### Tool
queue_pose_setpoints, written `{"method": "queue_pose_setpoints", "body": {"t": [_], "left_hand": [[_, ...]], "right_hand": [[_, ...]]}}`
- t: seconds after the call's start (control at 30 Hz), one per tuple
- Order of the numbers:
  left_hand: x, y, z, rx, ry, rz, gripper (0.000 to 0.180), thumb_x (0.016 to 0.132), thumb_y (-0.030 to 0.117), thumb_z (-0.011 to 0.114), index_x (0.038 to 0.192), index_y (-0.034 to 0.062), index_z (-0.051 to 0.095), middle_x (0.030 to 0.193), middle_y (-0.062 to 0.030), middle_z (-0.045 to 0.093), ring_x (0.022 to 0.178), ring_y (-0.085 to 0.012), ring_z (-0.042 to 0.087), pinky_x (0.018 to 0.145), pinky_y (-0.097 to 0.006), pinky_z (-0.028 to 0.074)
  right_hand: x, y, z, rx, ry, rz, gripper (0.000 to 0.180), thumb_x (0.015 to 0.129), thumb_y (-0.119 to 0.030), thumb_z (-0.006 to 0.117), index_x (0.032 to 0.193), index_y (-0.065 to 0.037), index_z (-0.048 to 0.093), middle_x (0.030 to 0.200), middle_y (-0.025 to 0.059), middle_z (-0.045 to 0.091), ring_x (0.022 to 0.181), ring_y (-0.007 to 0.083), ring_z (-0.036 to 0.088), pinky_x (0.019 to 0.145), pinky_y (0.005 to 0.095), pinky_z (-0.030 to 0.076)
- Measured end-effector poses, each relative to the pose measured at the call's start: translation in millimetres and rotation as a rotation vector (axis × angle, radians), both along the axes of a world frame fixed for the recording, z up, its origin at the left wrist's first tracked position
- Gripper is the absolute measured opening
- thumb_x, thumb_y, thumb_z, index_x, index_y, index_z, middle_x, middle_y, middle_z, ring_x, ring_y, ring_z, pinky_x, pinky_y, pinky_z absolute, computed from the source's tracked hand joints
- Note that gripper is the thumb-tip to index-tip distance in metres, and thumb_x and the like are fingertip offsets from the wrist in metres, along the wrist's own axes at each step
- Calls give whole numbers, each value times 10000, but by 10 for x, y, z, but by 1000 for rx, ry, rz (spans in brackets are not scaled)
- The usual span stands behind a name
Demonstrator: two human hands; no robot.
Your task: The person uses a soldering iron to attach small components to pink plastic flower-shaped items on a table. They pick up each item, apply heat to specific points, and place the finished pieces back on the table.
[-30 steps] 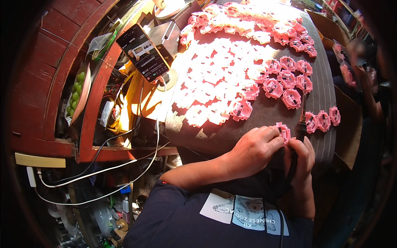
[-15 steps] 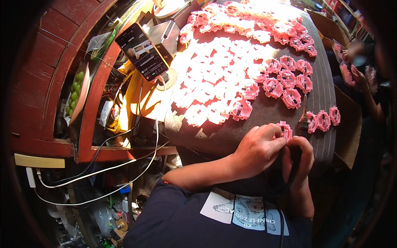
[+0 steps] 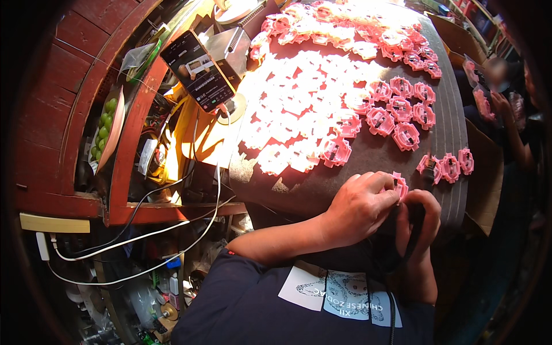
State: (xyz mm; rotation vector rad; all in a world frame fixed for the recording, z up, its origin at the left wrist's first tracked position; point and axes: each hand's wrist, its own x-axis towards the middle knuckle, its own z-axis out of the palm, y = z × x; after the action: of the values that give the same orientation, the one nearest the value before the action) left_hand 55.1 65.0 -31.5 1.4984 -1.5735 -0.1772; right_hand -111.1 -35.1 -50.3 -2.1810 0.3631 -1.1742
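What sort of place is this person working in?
Probably a small workshop, perhaps a home one: many look-alike pink parts are spread over a dark work surface, the left hand holds another such part, and a phone stands propped up alongside.

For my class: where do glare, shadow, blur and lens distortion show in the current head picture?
Head view throughout: strong glare bleaches detail from the many roughly octagonal pink plastic parts near the centre; shadow darkens the inner side of the right hand; the slim black tool handle beside it looks blurred; the red wooden frame at left bows along the picture's black rim.
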Motion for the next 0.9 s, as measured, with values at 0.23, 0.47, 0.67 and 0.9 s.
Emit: {"method": "queue_pose_setpoints", "body": {"t": [0.23,0.47,0.67,0.9], "left_hand": [[-14,17,-2,2,3,30,242,887,83,784,1125,89,744,1136,-123,681,1040,-329,688,845,-451,538],[-18,8,-31,-11,18,27,252,888,69,776,1137,96,758,1132,-122,692,1039,-326,690,828,-448,528],[-17,20,-34,-30,6,41,276,876,55,783,1149,64,740,1126,-120,703,1034,-323,694,812,-438,519],[-31,2,-16,-24,-20,34,297,865,41,777,1156,57,720,1156,-118,707,1043,-322,695,815,-440,515]], "right_hand": [[9,2,99,-368,-16,71,393,930,70,698,1263,-40,522,1108,238,728,863,374,728,743,467,594],[28,4,81,-362,-20,25,375,921,103,688,1246,-12,542,1054,243,725,803,366,712,748,471,584],[63,20,93,-271,50,-62,350,894,119,722,1210,19,608,1050,176,707,829,399,695,845,488,571],[90,-27,114,-173,44,-16,383,922,105,677,1281,5,588,1079,186,703,750,364,600,671,461,488]]}}
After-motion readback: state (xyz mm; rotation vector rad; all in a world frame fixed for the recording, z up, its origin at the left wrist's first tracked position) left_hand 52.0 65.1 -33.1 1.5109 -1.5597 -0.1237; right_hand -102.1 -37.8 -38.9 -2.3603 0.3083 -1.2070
